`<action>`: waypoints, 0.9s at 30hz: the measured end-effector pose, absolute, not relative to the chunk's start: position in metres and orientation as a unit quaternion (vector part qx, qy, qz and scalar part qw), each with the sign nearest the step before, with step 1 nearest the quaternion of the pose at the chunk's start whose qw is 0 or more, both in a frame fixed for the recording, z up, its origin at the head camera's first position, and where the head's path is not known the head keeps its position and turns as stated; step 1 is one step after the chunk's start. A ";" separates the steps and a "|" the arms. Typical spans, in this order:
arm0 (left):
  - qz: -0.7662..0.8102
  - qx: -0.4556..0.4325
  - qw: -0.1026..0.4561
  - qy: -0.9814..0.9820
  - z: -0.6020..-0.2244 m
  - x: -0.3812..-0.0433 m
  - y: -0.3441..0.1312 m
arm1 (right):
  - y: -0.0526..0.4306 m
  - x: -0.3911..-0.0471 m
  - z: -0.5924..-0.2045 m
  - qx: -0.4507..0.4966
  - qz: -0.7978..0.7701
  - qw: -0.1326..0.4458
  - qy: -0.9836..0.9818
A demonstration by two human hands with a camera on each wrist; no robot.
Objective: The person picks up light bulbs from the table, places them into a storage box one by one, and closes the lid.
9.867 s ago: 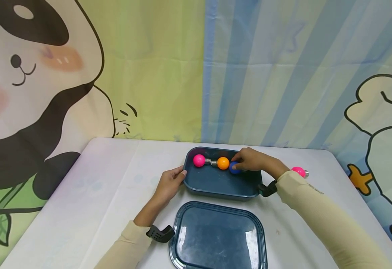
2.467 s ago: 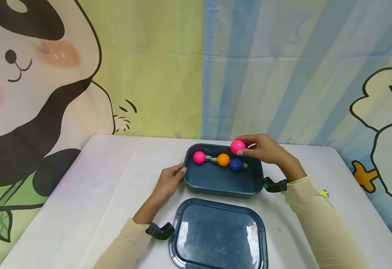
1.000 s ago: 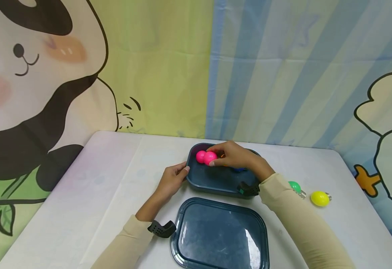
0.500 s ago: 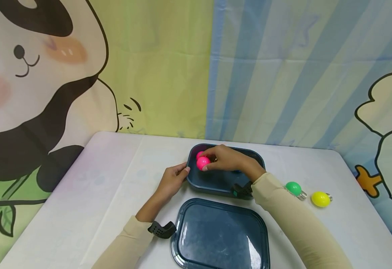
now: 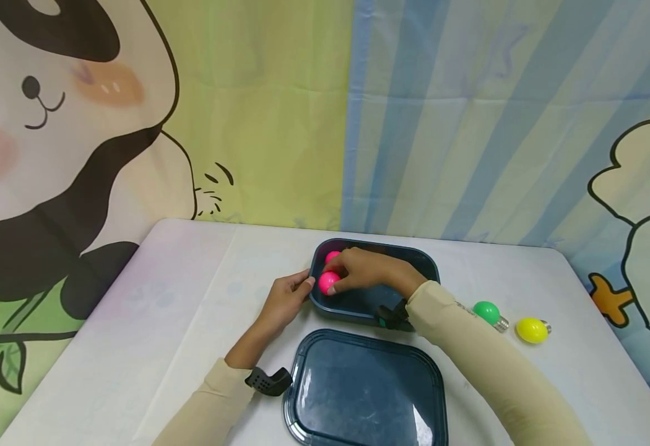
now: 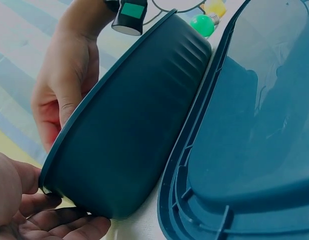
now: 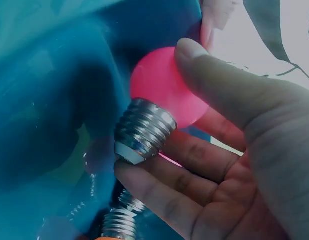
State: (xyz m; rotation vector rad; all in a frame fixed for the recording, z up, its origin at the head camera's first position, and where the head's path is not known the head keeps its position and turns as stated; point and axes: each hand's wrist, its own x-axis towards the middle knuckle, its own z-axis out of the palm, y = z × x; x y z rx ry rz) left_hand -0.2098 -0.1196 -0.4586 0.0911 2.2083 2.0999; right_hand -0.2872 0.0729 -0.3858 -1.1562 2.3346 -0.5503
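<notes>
A pink light bulb [image 7: 167,87] with a silver screw base is pinched between the thumb and fingers of my right hand [image 5: 358,269], low inside the dark blue box [image 5: 428,263]. Behind it in the box lies another pink bulb [image 5: 332,255], partly covered by the hand. The right wrist view also catches screw bases and the edge of an orange bulb [image 7: 110,238] below the fingers. My left hand [image 5: 285,300] grips the box's left end, thumb at the rim and fingers beneath, as the left wrist view shows. The blue bulb is hidden from the head view.
A dark blue lid [image 5: 366,390] lies flat on the white table [image 5: 135,359], in front of the box. To the right, a green bulb [image 5: 488,311] and a yellow bulb [image 5: 532,330] rest on the table. A printed curtain [image 5: 280,124] hangs behind the table.
The right hand has brought the pink bulb from above the box's right side to its left end, then down and toward the front. The left hand has kept its hold on the box.
</notes>
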 end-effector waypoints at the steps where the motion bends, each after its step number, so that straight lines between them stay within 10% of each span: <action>1: 0.688 0.029 0.047 0.724 -0.458 -0.210 -0.119 | 0.072 -0.288 -0.386 -0.420 -0.199 0.243 0.851; 27: 0.685 0.040 0.047 0.726 -0.459 -0.210 -0.120 | 0.054 -0.285 -0.391 -0.381 -0.173 0.298 0.858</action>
